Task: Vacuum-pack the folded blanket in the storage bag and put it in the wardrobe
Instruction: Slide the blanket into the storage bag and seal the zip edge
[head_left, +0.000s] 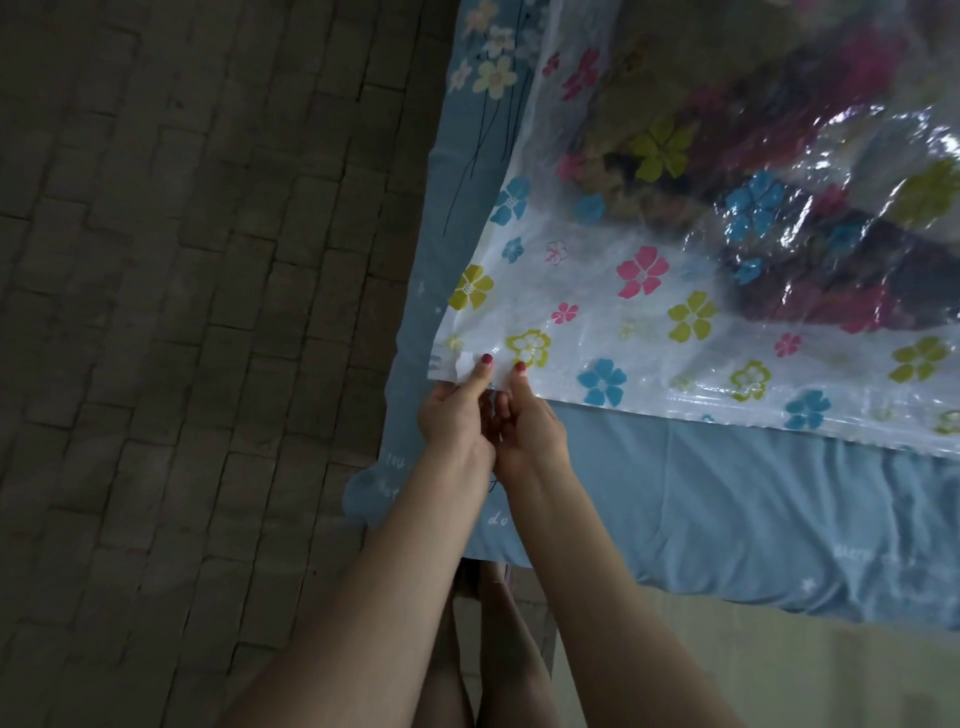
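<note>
Head view: the one view, looking down over both bare forearms to the corner of a bed.
Storage bag: clear plastic vacuum storage bag printed with pink, blue and yellow-green flowers (675, 291), spread flat on the bed, its near edge running rightward from the hands.
Blanket: dark folded blanket with red and tan patches (810, 171), inside the bag, showing through the glossy plastic; it lies up and to the right of the hands, well apart from the pinched corner.
Left hand (457, 415): thumb on top of the bag's near-left corner, fingers curled under the edge, pinching the plastic just beside a small white tab (464, 366) at the seal.
Right hand (527, 423): touching the left hand, thumb pressed on top of the same edge, fingers folded beneath; also pinching the bag.
Grip: both narrow, closed on the bag's edge, thumbs side by side.
Bed sheet: light blue sheet with pale flowers and faint white lettering (727, 499), under the bag, bare between bag edge and mattress edge.
Floor: dim grey-brown brick paving (182, 260), left of the bed.
</note>
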